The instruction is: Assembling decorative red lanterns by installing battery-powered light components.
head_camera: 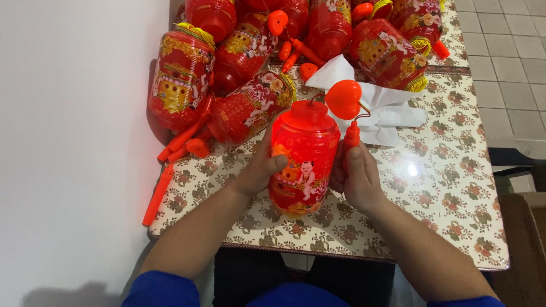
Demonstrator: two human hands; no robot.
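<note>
Both hands [310, 170] clasped round glowing red lantern [302, 162] near table edge [296, 249], heaped lanterns [244, 62] beyond.

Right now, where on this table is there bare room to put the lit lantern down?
The floral tablecloth is free right of the right hand, below the white paper, to the table's right edge. A narrower strip lies along the near edge. The far-left part is crowded with red lanterns and orange handles. The left hand holds the lit lantern.
</note>
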